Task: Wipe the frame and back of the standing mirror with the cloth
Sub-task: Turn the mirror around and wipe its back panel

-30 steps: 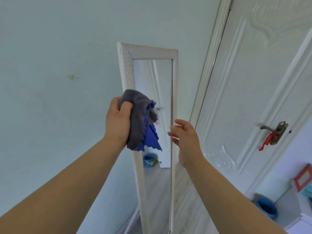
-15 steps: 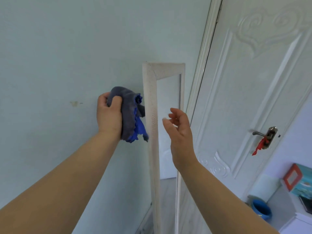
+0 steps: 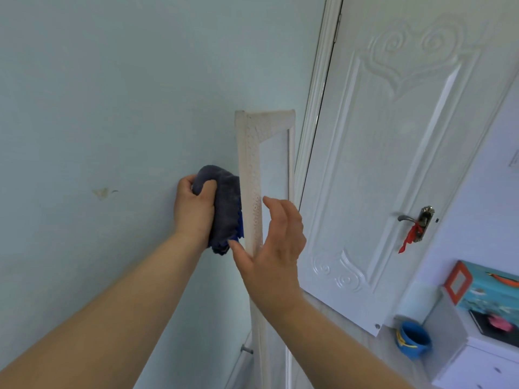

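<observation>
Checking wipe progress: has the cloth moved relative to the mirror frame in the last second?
Yes. The cloth went from in front of the mirror frame to its outer left edge, on the wall side.

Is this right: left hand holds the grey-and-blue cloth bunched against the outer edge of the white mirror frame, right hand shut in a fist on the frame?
Not quite. The head view shows the right hand open, fingers spread, at the front of the white textured mirror frame, not fisted. The rest holds: the left hand grips the bunched grey-and-blue cloth against the frame's outer edge.
</observation>
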{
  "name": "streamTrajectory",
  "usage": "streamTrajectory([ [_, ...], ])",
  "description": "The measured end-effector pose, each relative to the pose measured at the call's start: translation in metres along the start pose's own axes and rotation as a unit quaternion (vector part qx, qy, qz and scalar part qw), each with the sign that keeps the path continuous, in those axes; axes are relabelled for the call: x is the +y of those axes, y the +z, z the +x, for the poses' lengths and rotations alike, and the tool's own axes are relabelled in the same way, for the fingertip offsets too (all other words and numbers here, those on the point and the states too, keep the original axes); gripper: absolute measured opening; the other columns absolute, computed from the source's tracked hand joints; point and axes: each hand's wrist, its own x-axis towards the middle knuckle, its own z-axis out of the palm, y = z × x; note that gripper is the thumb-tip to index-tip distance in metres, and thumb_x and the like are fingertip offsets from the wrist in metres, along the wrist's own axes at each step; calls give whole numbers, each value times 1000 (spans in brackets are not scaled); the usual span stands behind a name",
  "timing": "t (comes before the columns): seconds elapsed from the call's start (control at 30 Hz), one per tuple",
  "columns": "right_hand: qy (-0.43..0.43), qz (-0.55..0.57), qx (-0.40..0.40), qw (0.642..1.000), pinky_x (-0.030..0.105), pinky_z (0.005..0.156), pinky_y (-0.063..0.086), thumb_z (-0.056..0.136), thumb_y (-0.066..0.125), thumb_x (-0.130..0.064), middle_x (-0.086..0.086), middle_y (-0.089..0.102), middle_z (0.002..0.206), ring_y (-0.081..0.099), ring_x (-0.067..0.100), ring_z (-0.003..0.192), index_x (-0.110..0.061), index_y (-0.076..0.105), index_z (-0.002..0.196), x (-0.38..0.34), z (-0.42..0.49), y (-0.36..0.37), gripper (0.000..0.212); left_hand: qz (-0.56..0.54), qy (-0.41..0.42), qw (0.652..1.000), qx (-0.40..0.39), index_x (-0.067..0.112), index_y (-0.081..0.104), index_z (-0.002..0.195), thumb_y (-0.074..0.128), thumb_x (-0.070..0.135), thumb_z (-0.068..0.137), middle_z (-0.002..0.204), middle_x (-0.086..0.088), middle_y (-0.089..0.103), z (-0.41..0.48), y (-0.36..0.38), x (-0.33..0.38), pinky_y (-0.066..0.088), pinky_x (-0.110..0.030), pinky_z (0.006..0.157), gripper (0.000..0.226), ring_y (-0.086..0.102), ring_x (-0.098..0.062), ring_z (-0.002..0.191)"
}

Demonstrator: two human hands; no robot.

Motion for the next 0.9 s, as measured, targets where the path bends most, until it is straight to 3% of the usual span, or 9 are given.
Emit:
streamTrajectory([
  [0.13, -39, -49, 38, 997, 16, 102, 15, 75, 75, -21, 9, 46, 128, 44, 24, 117, -23, 34, 134, 1, 0, 1, 72, 3, -6, 1000, -6, 25, 56, 104, 55, 34, 82, 99, 0, 69, 5, 6, -3, 56, -43, 89, 25, 67, -25, 99],
  [0.27, -47, -42, 50, 997, 13, 105, 16, 72, 64, -10, 2, 36, 127, 41, 22, 114, -21, 34, 136, 3, -4, -2, 72, 19, 6, 1000, -12, 24, 56, 106, 56, 28, 90, 99, 3, 68, 8, 11, -5, 54, -38, 85, 17, 66, -21, 99],
  [0.4, -22, 13, 47, 999, 37, 100, 36, 70, 57, -2, -3, 32, 128, 30, 11, 114, -23, 33, 136, 4, -4, -5, 73, 15, -2, 1000, -21, 22, 56, 108, 55, 28, 90, 102, 0, 68, 8, 18, -8, 55, -42, 89, 19, 67, -23, 98],
  [0.5, -6, 27, 50, 998, 47, 98, 39, 70, 57, 1, -6, 31, 127, 29, 7, 112, -26, 32, 136, 11, 4, -10, 75, 22, 5, 999, -23, 23, 54, 108, 54, 28, 92, 100, 2, 67, 9, 19, -13, 55, -38, 84, 17, 66, -22, 96],
  [0.6, 3, 26, 53, 998, 34, 101, 32, 73, 58, 3, -11, 32, 126, 31, 9, 113, -29, 34, 136, 21, 12, -20, 74, 40, 13, 999, -25, 24, 54, 109, 54, 32, 93, 97, 4, 66, 12, 20, -17, 53, -34, 78, 18, 65, -18, 90],
  [0.7, 30, 26, 53, 998, 6, 100, 21, 79, 61, 0, -21, 29, 122, 35, 14, 116, -28, 41, 139, 34, 19, -35, 68, 50, 12, 998, -30, 25, 53, 109, 56, 42, 94, 95, 9, 65, 11, 24, -23, 48, -26, 69, 22, 63, -9, 86],
  [0.73, 35, 27, 51, 998, 3, 100, 18, 82, 62, -2, -23, 27, 120, 35, 15, 116, -27, 43, 139, 37, 22, -40, 66, 52, 10, 998, -33, 25, 53, 109, 57, 46, 93, 95, 11, 64, 10, 26, -24, 47, -26, 69, 27, 62, -8, 86],
  [0.77, 40, 24, 51, 998, 5, 102, 19, 84, 63, -2, -24, 27, 119, 35, 13, 116, -27, 44, 140, 40, 24, -45, 64, 57, 6, 998, -38, 24, 53, 110, 58, 50, 92, 95, 11, 64, 8, 28, -26, 48, -27, 70, 32, 63, -8, 86],
  [0.9, 61, 23, 50, 997, 44, 105, 41, 89, 64, -4, -13, 34, 121, 40, 15, 116, -25, 46, 140, 50, 32, -64, 58, 82, -5, 995, -54, 24, 52, 110, 63, 58, 85, 92, 15, 64, 1, 39, -29, 45, -22, 64, 44, 62, -3, 82],
])
